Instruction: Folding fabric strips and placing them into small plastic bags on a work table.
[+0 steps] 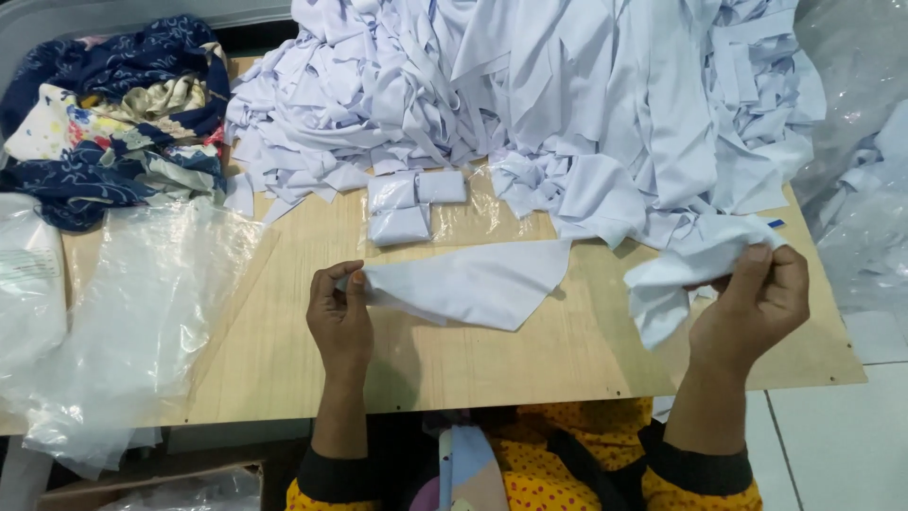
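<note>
Two hands: left hand [340, 317] fingers pinching white cloth piece [473, 284]; right hand [752, 303] fingers pinching second cloth [676, 279].

Cloth piece [473, 284], flat on the board: plain white, no print.
Crumpled cloth piece [676, 274]: the same plain white, with a faint bluish cast in the folds.
Heap of cloth strips [530, 85]: uniform white throughout.
Three small folded cloth packets [411, 206]: white.
Printed fabric bundle [113, 114]: navy blue ground with pale scrollwork, cream panels, and floral touches of red, yellow and green.
Plastic bags [132, 312]: clear, colourless, with milky glare.
Wooden tabletop [530, 355]: light tan, fine straight grain.
Sleeves [700, 468]: mustard yellow with small red dots, black cuffs.
Floor tiles [832, 435]: white.
</note>
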